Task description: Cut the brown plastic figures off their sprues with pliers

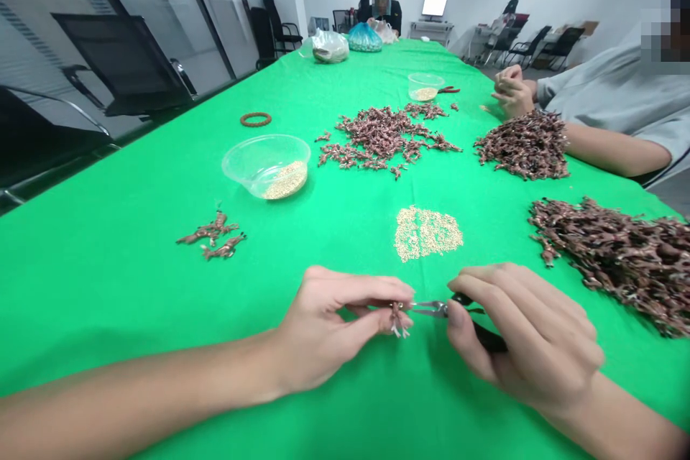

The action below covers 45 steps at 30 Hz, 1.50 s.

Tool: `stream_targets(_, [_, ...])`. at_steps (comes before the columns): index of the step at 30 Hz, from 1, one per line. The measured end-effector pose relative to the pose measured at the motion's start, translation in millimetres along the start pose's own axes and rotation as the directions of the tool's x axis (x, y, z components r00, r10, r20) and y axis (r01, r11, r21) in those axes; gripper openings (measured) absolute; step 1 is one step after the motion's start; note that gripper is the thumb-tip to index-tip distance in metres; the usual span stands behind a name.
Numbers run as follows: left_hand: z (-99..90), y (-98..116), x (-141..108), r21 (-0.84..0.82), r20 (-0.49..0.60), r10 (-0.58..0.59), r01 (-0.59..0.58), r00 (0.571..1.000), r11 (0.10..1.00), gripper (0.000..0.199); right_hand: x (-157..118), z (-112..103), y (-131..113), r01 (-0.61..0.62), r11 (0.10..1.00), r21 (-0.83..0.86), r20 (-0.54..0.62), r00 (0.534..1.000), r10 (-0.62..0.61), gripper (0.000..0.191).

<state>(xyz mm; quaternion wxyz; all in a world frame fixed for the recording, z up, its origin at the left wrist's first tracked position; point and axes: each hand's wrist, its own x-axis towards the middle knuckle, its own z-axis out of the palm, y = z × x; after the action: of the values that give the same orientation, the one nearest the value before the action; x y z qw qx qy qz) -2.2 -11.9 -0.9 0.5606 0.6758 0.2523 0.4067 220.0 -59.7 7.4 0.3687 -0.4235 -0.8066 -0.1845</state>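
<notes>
Brown, pale-tipped figure (396, 316) pinched in left grip (326, 323); black-handled metal pliers (440, 310) clasped in right grip (533, 334); tiny yellowish pieces (438, 231) farther off on green-covered worktop (334, 230).

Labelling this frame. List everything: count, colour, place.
Tablecloth: one, green, centre
Piles: three, brown, centre and right
Loose pieces: a few, brown, left
Grains: one patch, gold, centre
Tubs: two, clear, left-centre and far
Ring: one, brown, left
Tool: one, red-handled, by far tub
Bags: three, blue and whitish, far end
Chairs: several, black, left and back
Desks: two-plus, pale, back
Monitor: one, white-screened, back
People: two, dark and grey clothes, far and right
Held piece: one, brown, front centre
Pliers: one, silver and black, front centre
Hands: two, bare, front
</notes>
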Motion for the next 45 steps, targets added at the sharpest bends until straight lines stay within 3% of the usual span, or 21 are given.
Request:
stream_targets(4, [0.3, 2, 2, -0.061, 0.012, -0.071, 0.071, 0.997, 0.996, 0.022, -2, 2, 2, 0.145, 0.978, -0.148, -0.04, 0.987, -0.153, 0.018])
stream_targets(9, [0.9, 3, 3, -0.085, 0.029, -0.096, 0.098, 0.995, 0.992, 0.02, -2, 4, 2, 0.204, 0.957, -0.205, -0.081, 0.971, -0.225, 0.017])
stream_targets(18, [0.3, 5, 3, -0.07, 0.053, -0.052, 0.055, 0.997, 0.996, 0.021, 1, -2, 1, 0.216, 0.952, -0.216, -0.053, 0.971, -0.232, 0.017])
stream_targets(31, [-0.3, 4, 3, -0.059, 0.071, -0.087, 0.091, 0.994, 0.994, 0.018, 6, -4, -1, 0.217, 0.944, -0.248, -0.055, 0.97, -0.237, 0.014])
stream_targets(45, [0.6, 4, 2, -0.146, 0.11, -0.265, 0.279, 0.958, 0.949, 0.014, 7, -7, 3, 0.349, 0.888, -0.3, -0.06, 0.922, -0.383, 0.017])
